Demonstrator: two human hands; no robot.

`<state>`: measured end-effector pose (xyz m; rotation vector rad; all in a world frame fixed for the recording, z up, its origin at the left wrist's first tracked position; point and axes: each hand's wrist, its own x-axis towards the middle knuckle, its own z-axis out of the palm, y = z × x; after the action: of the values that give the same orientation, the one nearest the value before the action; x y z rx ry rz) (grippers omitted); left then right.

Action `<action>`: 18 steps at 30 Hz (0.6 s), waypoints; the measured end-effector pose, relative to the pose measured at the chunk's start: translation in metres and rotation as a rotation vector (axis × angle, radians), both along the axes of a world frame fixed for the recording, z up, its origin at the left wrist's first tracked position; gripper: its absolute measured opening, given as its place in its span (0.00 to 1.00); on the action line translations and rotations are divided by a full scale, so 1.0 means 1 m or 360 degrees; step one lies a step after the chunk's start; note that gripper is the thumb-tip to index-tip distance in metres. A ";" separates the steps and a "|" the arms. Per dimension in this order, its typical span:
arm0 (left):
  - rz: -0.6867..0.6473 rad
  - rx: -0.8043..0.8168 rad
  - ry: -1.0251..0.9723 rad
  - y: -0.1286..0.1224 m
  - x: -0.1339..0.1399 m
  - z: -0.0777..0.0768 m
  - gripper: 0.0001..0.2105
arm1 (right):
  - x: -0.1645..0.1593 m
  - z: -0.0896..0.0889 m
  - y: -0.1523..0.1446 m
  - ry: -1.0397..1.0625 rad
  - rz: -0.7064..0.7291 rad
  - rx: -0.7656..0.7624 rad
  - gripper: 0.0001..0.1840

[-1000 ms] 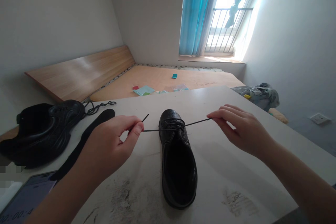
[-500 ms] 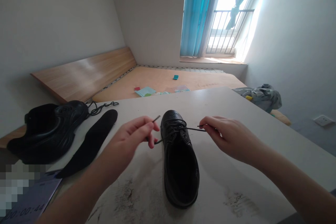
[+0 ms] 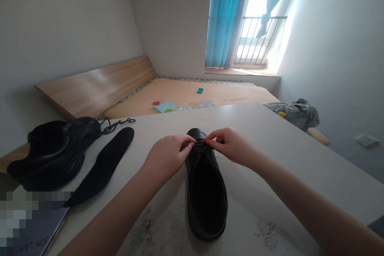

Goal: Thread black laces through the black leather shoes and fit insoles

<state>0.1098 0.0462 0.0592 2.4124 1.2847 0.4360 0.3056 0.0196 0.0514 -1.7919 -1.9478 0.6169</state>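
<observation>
A black lace-up shoe point(image 3: 207, 200) stands on the white table, toe pointing away from me and its opening towards me. Over its lacing, my left hand point(image 3: 172, 150) pinches at the shoelace point(image 3: 201, 147) from the left side. From the right, my right hand point(image 3: 229, 144) pinches there too, thumb and forefinger closed. Both sets of fingertips nearly meet just behind the toe cap. The lace ends are mostly hidden by my fingers.
To the left lie another black shoe point(image 3: 54, 152) with loose laces and a black insole point(image 3: 105, 164). A device with a timer point(image 3: 45, 232) sits at the lower left corner. Beyond the white table point(image 3: 270, 184) is a bed point(image 3: 180, 92) with small packets; grey cloth point(image 3: 297, 112) is at the right.
Both hands have come inward from either side of the shoe to meet over its lacing. The lace that was stretched out to the right no longer shows taut.
</observation>
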 end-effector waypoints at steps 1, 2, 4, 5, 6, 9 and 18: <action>-0.0021 -0.0024 -0.0008 0.001 -0.001 0.000 0.15 | 0.000 0.001 0.000 0.0011 0.0018 -0.0009 0.18; -0.0034 -0.0045 -0.0011 0.002 -0.001 -0.001 0.16 | 0.000 0.001 0.001 0.0024 0.0035 -0.0016 0.18; -0.0037 -0.0058 -0.0007 0.003 -0.002 -0.001 0.17 | 0.001 0.001 0.001 0.0050 0.0061 -0.0023 0.18; -0.0035 -0.0051 -0.0005 0.003 -0.002 0.000 0.17 | 0.002 0.001 0.001 0.0063 0.0073 -0.0023 0.19; -0.0034 -0.0037 -0.0002 0.003 -0.001 0.000 0.16 | 0.003 0.001 0.001 0.0080 0.0090 -0.0024 0.18; -0.0057 0.0031 0.0022 0.002 0.000 -0.001 0.14 | 0.003 0.000 0.000 0.0137 0.0156 -0.0026 0.17; -0.0021 0.0450 0.0401 -0.005 0.006 -0.011 0.14 | 0.001 -0.008 -0.015 -0.0521 0.0036 0.0475 0.09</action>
<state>0.1162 0.0410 0.0480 2.7837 1.3893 0.3364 0.3067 0.0051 0.0435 -1.7646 -2.1360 0.0295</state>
